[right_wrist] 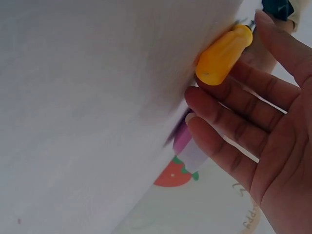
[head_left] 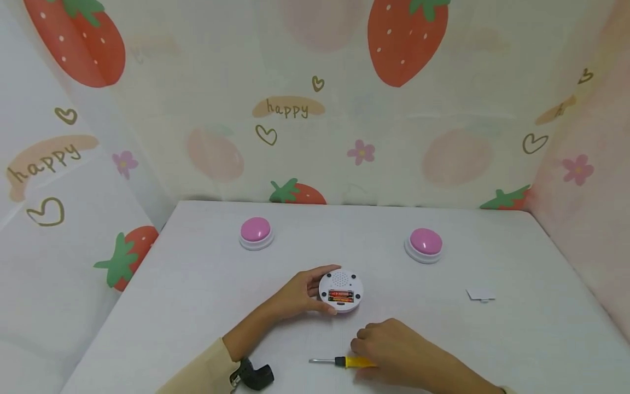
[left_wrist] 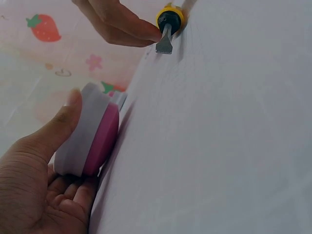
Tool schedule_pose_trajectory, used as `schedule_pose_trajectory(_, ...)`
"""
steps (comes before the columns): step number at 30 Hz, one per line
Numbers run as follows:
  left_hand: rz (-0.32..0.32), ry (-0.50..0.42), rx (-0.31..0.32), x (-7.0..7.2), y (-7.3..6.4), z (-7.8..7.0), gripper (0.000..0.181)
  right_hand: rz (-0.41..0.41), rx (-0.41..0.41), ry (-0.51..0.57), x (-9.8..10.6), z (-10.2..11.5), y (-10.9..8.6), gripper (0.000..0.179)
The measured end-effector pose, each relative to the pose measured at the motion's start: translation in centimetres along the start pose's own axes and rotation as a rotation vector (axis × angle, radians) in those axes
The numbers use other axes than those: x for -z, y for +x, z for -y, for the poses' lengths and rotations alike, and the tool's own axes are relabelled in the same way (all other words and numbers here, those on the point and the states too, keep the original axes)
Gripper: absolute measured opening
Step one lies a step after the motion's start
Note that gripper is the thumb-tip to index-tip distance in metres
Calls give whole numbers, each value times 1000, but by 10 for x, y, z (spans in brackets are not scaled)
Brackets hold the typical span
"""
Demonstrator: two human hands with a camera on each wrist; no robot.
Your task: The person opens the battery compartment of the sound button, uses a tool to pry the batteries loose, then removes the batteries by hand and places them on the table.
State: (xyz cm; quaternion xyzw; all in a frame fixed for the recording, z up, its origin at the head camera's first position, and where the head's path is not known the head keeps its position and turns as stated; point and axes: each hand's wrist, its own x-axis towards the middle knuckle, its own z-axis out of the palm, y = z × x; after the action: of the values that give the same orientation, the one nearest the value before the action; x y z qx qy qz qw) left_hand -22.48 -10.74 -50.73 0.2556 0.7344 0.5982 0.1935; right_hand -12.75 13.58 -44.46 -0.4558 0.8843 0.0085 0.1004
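My left hand [head_left: 297, 295] holds a round white push button [head_left: 340, 278] by its edge, with the thumb at the near side and the fingers at the far side. The button lies upside down, its pink face towards the table in the left wrist view. Two batteries [head_left: 341, 296] show in its uncovered compartment. Beside the yellow-handled screwdriver [head_left: 361, 362], which lies on the table with its flat tip pointing left, is my right hand [head_left: 401, 350]. The right wrist view shows its fingers extended against or just beside the handle, the thumb apart from it.
Two more pink-topped buttons stand farther back, one at left [head_left: 255, 232] and one at right [head_left: 425, 245]. A small white cover [head_left: 480, 295] lies on the right side of the white table [head_left: 197, 262]. Strawberry-patterned cloth hangs behind and at both sides.
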Motion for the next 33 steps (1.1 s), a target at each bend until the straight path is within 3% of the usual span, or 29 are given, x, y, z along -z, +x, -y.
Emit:
schedule_pose_trajectory(8,-1,4,8,-1,-2,-3,89,-2,14,-14,1,4,4,19)
schedule_pose_trajectory(19,-3,-3,6,-1,-2,-2,90,20,-35,34,-1,1,10,16)
schedule_pose_trajectory(33,-4,2,-2,0,-1,-3,92,-34,-120,199,25,-9,7,14)
